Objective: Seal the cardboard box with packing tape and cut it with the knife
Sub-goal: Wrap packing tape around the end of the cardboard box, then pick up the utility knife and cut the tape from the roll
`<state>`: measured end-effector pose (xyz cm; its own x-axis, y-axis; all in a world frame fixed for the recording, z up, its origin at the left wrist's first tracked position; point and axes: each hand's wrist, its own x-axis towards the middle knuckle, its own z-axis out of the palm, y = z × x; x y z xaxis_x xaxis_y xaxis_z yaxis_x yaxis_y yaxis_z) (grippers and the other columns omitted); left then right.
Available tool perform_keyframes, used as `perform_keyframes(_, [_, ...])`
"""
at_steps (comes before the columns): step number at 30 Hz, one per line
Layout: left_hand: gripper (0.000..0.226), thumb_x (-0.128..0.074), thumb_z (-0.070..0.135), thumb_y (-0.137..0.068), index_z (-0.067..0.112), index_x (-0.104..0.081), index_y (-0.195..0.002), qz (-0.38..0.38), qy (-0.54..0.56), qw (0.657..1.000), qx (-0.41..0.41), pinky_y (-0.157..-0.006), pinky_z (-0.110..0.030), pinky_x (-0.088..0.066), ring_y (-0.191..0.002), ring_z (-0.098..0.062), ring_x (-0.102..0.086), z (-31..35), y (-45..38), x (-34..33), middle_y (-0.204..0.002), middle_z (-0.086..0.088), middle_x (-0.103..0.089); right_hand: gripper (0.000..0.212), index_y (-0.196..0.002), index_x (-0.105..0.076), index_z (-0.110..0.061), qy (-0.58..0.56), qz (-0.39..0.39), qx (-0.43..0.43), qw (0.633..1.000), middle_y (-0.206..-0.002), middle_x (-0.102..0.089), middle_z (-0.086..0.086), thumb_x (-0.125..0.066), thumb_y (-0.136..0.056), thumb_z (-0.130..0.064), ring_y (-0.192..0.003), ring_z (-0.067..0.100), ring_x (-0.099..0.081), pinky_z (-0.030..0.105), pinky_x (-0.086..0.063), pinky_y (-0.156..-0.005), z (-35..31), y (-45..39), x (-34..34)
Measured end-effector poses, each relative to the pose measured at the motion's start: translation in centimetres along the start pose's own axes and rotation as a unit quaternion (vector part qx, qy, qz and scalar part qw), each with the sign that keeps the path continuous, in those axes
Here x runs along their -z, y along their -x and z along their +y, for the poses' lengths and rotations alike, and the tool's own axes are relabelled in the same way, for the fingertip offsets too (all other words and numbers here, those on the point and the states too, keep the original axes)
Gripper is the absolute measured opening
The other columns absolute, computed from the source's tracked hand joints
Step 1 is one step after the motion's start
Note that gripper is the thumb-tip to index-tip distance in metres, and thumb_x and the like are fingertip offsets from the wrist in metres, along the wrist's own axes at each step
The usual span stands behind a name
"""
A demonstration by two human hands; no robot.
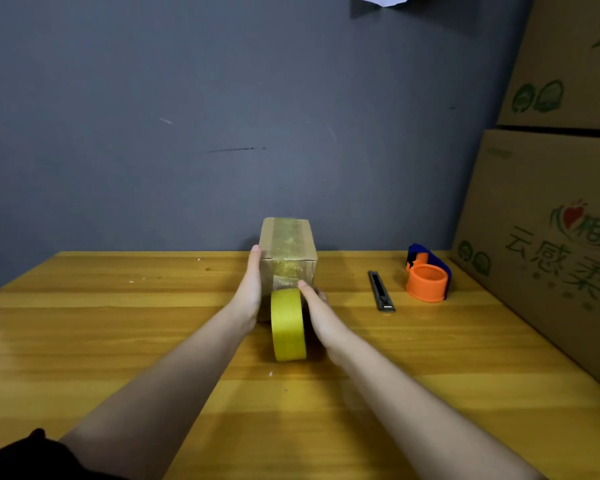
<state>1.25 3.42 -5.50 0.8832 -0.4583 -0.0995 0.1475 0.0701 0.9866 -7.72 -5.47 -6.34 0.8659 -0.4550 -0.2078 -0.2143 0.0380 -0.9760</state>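
Note:
A small cardboard box [288, 247] stands on the wooden table near the wall, with a strip of yellowish tape along its top and down its near face. My left hand [252, 289] lies flat against the box's left side. A yellow roll of packing tape [288, 325] stands on edge just in front of the box. My right hand [317, 310] holds the roll from the right, with the thumb on its top by the box's near face. A black utility knife [381, 291] lies on the table to the right, apart from both hands.
An orange and blue tape dispenser [426, 278] sits right of the knife. Large printed cardboard cartons [548, 216] are stacked along the table's right edge. A dark grey wall [222, 116] rises directly behind the box. The wooden table [118, 323] stretches left and toward me.

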Motion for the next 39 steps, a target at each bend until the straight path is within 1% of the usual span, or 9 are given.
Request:
perform_keyframes(3, [0.091,-0.028,0.088,-0.065,0.032,-0.052,-0.132,0.014,-0.015,1.000,0.004,-0.115,-0.048,-0.026,-0.129,-0.022,-0.047,-0.3,-0.4,0.1,-0.139,0.000,-0.054,0.061,-0.149,-0.016,-0.019,0.018,0.001,-0.004,1.000,-0.153,-0.029,0.002,-0.033,-0.098,-0.047,-0.140,0.020,-0.028,0.027,-0.023,-0.106,-0.2,0.1,0.4])
perform_keyframes(13, [0.060,-0.024,0.065,-0.092,0.027,-0.049,-0.131,0.003,-0.008,1.000,0.005,-0.115,-0.045,-0.027,-0.119,-0.019,-0.046,0.5,0.3,-0.5,-0.123,0.002,-0.054,0.062,-0.149,-0.022,-0.019,0.037,-0.005,-0.009,0.999,-0.153,-0.031,0.003,-0.032,-0.097,-0.051,-0.139,0.022,-0.030,0.034,-0.022,-0.109,0.2,-0.1,1.0])
perform_keyframes(17, [0.075,-0.035,0.069,-0.085,0.019,-0.039,-0.140,0.085,0.004,0.996,-0.006,-0.110,-0.040,-0.030,-0.123,-0.019,-0.045,0.9,-0.1,-0.7,-0.134,0.004,-0.048,0.063,-0.150,-0.016,-0.021,0.052,0.010,-0.005,0.999,-0.158,-0.019,0.002,-0.031,-0.097,-0.052,-0.144,0.023,-0.020,0.040,-0.016,-0.115,0.0,0.4,2.1])
perform_keyframes(21, [0.030,-0.044,0.028,-0.097,0.014,-0.052,-0.123,0.228,-0.109,0.928,-0.273,-0.102,-0.030,-0.035,-0.116,-0.020,-0.049,3.7,1.6,-2.7,-0.123,-0.004,-0.047,0.053,-0.138,-0.040,-0.016,0.068,0.087,0.049,0.993,-0.143,-0.046,0.007,-0.036,-0.096,-0.049,-0.129,0.027,-0.045,0.045,-0.033,-0.109,-0.3,-0.2,4.7])
perform_keyframes(25, [0.016,-0.044,0.024,-0.092,0.019,-0.057,-0.100,0.104,-0.167,0.876,-0.440,-0.085,-0.030,-0.048,-0.092,-0.015,-0.058,5.4,3.1,-6.9,-0.102,-0.002,-0.057,0.018,-0.092,-0.061,-0.016,0.086,0.166,0.077,0.979,-0.110,-0.067,0.014,-0.046,-0.095,-0.025,-0.093,0.025,-0.060,0.036,-0.047,-0.082,-0.7,-1.2,8.8])
perform_keyframes(28, [0.009,-0.048,0.019,-0.089,0.026,-0.053,-0.090,-0.011,-0.192,0.912,-0.363,-0.082,-0.038,-0.051,-0.086,-0.027,-0.064,4.6,2.9,-11.2,-0.088,0.001,-0.059,0.018,-0.078,-0.060,-0.019,0.096,0.210,0.065,0.971,-0.103,-0.069,0.015,-0.049,-0.093,-0.019,-0.087,0.028,-0.061,0.041,-0.049,-0.079,-0.5,-1.9,11.9])
perform_keyframes(34, [0.017,-0.048,0.011,-0.092,0.009,-0.053,-0.109,-0.056,-0.238,0.968,-0.058,-0.086,-0.034,-0.047,-0.092,-0.029,-0.059,0.4,1.2,-15.8,-0.099,-0.013,-0.059,0.027,-0.106,-0.065,-0.001,0.117,0.212,0.025,0.970,-0.112,-0.067,0.017,-0.047,-0.094,-0.018,-0.104,0.035,-0.060,0.040,-0.046,-0.091,0.1,-2.9,15.3])
perform_keyframes(37, [0.015,-0.043,0.008,-0.095,0.014,-0.049,-0.083,-0.070,-0.225,0.971,0.025,-0.060,-0.028,-0.037,-0.066,-0.018,-0.043,-0.7,0.9,-16.8,-0.072,-0.003,-0.044,0.026,-0.084,-0.065,0.000,0.137,0.188,0.004,0.973,-0.093,-0.065,0.023,-0.044,-0.092,-0.011,-0.082,0.031,-0.055,0.031,-0.037,-0.070,0.4,-3.6,15.5])
perform_keyframes(39, [0.013,-0.041,0.006,-0.095,0.010,-0.051,-0.102,-0.083,-0.204,0.973,0.062,-0.067,-0.026,-0.037,-0.078,-0.020,-0.044,-1.5,0.3,-17.3,-0.080,-0.005,-0.048,0.033,-0.060,-0.046,-0.012,0.143,0.174,-0.004,0.974,-0.067,-0.047,0.011,-0.041,-0.090,-0.004,-0.063,0.019,-0.038,0.028,-0.025,-0.057,0.5,-4.1,15.4])
